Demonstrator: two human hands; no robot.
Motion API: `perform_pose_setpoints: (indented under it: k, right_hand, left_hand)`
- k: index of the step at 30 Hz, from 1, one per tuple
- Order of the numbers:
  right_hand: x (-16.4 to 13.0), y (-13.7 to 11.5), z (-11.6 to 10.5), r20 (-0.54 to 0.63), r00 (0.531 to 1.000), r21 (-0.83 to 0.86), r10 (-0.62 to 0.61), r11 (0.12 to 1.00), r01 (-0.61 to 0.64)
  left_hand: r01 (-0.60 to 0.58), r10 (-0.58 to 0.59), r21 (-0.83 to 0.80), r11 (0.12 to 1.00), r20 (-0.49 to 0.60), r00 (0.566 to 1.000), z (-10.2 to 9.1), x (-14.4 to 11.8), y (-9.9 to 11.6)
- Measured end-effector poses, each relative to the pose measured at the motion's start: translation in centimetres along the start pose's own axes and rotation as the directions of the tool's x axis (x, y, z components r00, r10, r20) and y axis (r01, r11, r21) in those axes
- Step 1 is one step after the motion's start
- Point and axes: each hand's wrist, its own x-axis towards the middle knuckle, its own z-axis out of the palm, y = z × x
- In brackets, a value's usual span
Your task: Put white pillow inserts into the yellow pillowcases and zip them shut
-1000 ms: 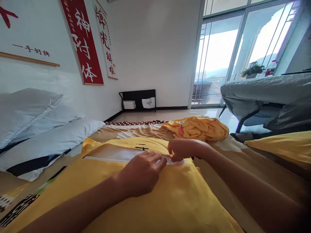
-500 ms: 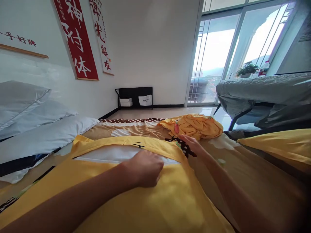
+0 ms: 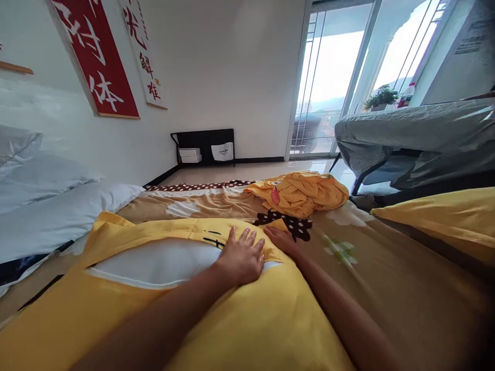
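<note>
A pillow in a yellow pillowcase (image 3: 247,319) lies on the bed in front of me, its open end showing the white pillow (image 3: 158,263) inside. My left hand (image 3: 242,255) lies flat on the pillowcase at the right end of that opening, fingers spread. My right hand (image 3: 280,240) rests on the far right corner of the pillowcase, beside the left hand; whether it pinches the fabric I cannot tell. Beyond both hands a crumpled yellow cloth (image 3: 299,193) lies on the brown patterned bedsheet (image 3: 386,268).
White pillows (image 3: 58,211) are stacked at the left against the wall. Another yellow pillow (image 3: 441,216) lies at the right edge. A grey covered table (image 3: 410,134) stands by the glass doors. A black low shelf (image 3: 204,147) sits against the far wall.
My left hand has opened from a fist and pressed flat on the pillowcase. My right hand drew back from near the crumpled cloth to the pillowcase corner. The view shifted down and right.
</note>
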Motion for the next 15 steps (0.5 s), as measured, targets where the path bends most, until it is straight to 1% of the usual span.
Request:
perform_pose_setpoints:
  k: [2, 4, 6, 8, 10, 12, 14, 15]
  right_hand:
    - [-0.7, 1.6, -0.1, 0.016, 0.997, 0.035, 0.078, 0.996, -0.079]
    - [-1.6, 2.8, -0.7, 0.006, 0.99, 0.067, 0.143, 0.987, -0.143]
    - [-2.5, 3.3, -1.6, -0.017, 0.983, 0.107, 0.185, 0.977, -0.183]
    - [-2.9, 3.1, -3.1, -0.034, 0.98, 0.166, 0.197, 0.968, -0.189]
    - [-3.0, 2.0, -5.1, -0.048, 0.983, 0.237, 0.174, 0.958, -0.158]
    - [-2.9, 0.0, -7.3, -0.071, 0.99, 0.304, 0.119, 0.948, -0.092]
    - [-3.3, -2.9, -8.9, -0.083, 0.996, 0.366, 0.033, 0.93, -0.001]
    - [-3.7, -4.5, -9.3, -0.075, 0.996, 0.399, -0.046, 0.914, 0.072]
  left_hand:
    - [0.002, -0.002, 0.0, 1.0, 0.005, 1.0, -1.0, -0.3, 0.3]
    - [-0.003, 0.003, -0.003, 1.0, -0.007, 1.0, -1.7, -0.7, 0.5]
    - [-0.01, 0.01, -0.01, 1.0, -0.049, 0.999, -2.0, -1.0, 0.7]
    - [-0.016, 0.013, -0.027, 1.0, -0.109, 0.994, -1.9, -1.4, 0.8]
    - [-0.033, 0.021, -0.063, 0.997, -0.178, 0.984, -1.8, -1.8, 0.7]
    - [-0.042, 0.003, -0.149, 0.988, -0.254, 0.967, -1.9, -1.9, 0.4]
    - [-0.013, -0.1, -0.314, 0.949, -0.34, 0.935, -2.0, -2.0, -0.2]
    - [0.0, -0.176, -0.415, 0.91, -0.387, 0.905, -2.1, -2.0, -0.6]
